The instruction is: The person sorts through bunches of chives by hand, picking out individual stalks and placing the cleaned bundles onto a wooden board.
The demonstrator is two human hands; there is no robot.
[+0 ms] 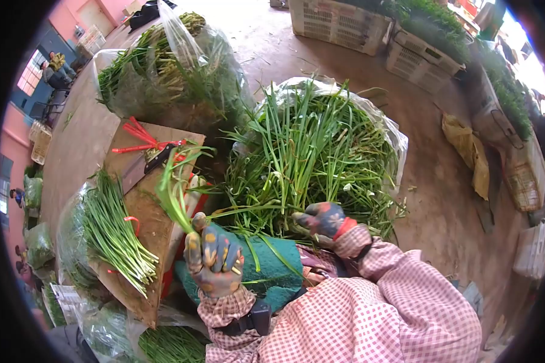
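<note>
My left hand (215, 257), in a patterned glove, is closed around a small bunch of garlic chives (174, 190), leaves pointing up and away. My gloved right hand (324, 221) has its fingers curled together at the near edge of a big loose heap of garlic chives (303, 145) in a clear plastic bag. What those fingers pinch is too small to make out. On a wooden board (154, 242) to the left lies a neat bundle of chives (118, 227) with a red tie around it. A knife (142, 169) with a dark handle rests farther up the board.
Red ties (142, 136) lie at the board's far end. Behind it stands another full plastic bag of greens (175, 78). White crates (339, 27) of greens line the far right, and a brown sack (466, 151) lies on the floor. Two people (57, 66) sit far left.
</note>
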